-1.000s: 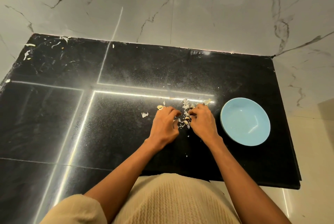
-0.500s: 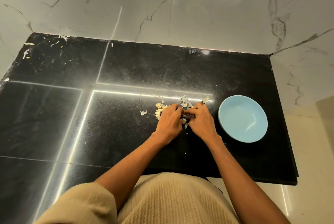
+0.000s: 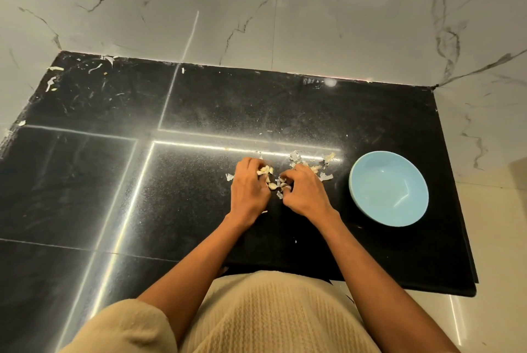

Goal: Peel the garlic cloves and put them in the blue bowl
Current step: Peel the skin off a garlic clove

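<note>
Head view: your left hand and right hand sat close together on the black counter, knuckles up, fingers curled down into the garlic.

Left fingers were curled round a pale clump at the far side of the hand, gripping it. Right fingertips were bunched in a pinch on a small piece between the hands; whether clove or skin, I could not tell.

Change over the last second: your hands had drawn nearer each other, then eased slightly apart, and more pale pieces showed between them than a second before. The skins beyond your right hand looked more spread out. That reads as peeling under way, skin coming loose.

Bowl stood just right of your right hand, well clear of the pile, and held nothing I could see. So no clove had been delivered yet; the task looked early.

Other scraps lay at the far left corner, away from the work.
</note>
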`<state>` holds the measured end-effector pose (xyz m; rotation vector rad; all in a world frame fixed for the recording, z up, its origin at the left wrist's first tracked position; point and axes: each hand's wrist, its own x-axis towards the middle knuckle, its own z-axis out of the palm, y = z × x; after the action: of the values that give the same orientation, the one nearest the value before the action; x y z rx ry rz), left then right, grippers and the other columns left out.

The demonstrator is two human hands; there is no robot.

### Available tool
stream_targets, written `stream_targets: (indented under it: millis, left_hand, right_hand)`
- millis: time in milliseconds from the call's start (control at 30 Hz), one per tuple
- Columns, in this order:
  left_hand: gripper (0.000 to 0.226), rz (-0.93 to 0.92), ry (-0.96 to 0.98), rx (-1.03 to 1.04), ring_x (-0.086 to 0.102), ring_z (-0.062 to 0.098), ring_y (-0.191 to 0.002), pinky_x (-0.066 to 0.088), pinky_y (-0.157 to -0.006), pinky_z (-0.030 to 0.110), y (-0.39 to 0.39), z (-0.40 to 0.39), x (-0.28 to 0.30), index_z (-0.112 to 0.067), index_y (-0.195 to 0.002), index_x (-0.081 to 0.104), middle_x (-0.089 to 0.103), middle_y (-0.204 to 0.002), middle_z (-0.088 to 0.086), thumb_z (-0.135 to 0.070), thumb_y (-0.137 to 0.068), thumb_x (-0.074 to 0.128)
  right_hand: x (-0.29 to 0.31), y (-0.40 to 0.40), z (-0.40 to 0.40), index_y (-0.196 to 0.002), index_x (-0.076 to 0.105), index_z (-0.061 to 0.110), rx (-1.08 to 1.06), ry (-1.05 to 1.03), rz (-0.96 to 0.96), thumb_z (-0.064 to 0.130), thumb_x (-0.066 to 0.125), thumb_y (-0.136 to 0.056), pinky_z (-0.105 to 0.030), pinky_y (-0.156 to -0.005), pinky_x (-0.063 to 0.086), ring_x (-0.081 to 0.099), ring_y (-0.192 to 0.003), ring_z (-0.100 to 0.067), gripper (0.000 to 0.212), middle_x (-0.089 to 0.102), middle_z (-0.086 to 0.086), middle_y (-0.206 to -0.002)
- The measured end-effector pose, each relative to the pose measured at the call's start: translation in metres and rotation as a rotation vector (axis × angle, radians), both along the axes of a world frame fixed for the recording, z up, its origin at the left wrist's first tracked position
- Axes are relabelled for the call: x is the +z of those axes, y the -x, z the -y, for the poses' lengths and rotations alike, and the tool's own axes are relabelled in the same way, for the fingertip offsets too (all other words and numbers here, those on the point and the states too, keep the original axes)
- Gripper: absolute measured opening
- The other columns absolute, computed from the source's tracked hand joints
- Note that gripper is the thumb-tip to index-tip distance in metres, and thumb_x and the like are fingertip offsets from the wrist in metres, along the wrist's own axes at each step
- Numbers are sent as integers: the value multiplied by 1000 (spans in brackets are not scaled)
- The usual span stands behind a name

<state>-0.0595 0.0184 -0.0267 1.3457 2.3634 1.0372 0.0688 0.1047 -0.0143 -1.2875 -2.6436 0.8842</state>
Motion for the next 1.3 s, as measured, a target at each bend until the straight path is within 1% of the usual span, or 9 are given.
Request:
stream_targets:
  millis: [133,333,500,600,733,933,1000,1133,1300]
  left_hand:
    - [27,123,-5,150,54,19,-89,49,-79,34,11,10,-2,-10,-108,59,56,-103,1,-1,-84,68]
    - [24,178,37,95,55,14,-76,53,-74,39,8,20,-6,-12,-106,60,56,-101,-3,-1,-87,67]
    - [22,127,76,-18,54,11,-78,54,-71,36,5,23,-8,-16,-103,63,59,-98,-6,-4,-86,69]
    - [17,100,98,-45,57,11,-81,55,-70,37,3,23,-11,-16,-100,67,61,-94,-6,-9,-86,73]
    - [16,95,116,-24,60,12,-81,55,-70,37,3,20,-14,-17,-103,75,66,-93,-6,-15,-88,73]
    - [19,129,87,-31,61,12,-80,56,-69,39,7,21,-15,-16,-103,75,65,-90,-7,-9,-84,75]
    - [22,146,58,-38,61,11,-80,56,-69,37,8,23,-16,-14,-102,75,64,-89,-6,-5,-82,75]
    - [25,168,42,-50,58,9,-77,53,-69,28,10,23,-13,-11,-99,74,62,-87,-6,4,-79,72]
    - [26,172,38,-51,58,8,-76,48,-68,21,12,22,-11,-11,-96,74,62,-85,-6,6,-77,71]
  right_hand:
    - [-2,13,-3,-115,75,7,-45,19,-30,-2,56,-89,-42,-86,53,62,-100,-30,34,68,-11,-102]
    - [0,18,-7,-113,76,9,-127,80,-159,-10,63,-83,-39,-84,59,67,-91,-21,38,70,-7,-102]
    - [4,3,-2,-110,76,14,-100,75,-88,4,72,-80,-36,-81,57,62,-86,-17,33,64,0,-93]
    - [3,1,5,-111,76,11,-59,76,-24,5,73,-81,-40,-84,56,63,-91,-23,31,66,-8,-97]
    - [1,12,6,-104,78,10,-78,50,-86,0,69,-83,-43,-83,57,65,-89,-25,25,70,-11,-96]
    - [5,14,8,-97,77,14,-16,-55,-150,7,69,-84,-32,-73,52,61,-82,-18,17,65,0,-95]
    - [5,14,12,-100,77,11,66,-101,-142,9,70,-84,-31,-68,49,59,-82,-19,18,59,-2,-93]
    - [-3,18,19,-103,75,7,151,-132,-54,11,65,-90,-44,-68,54,57,-87,-25,17,52,-7,-94]
    - [-10,20,22,-97,71,4,164,-194,-57,6,62,-92,-42,-65,54,59,-89,-27,11,56,-8,-95]
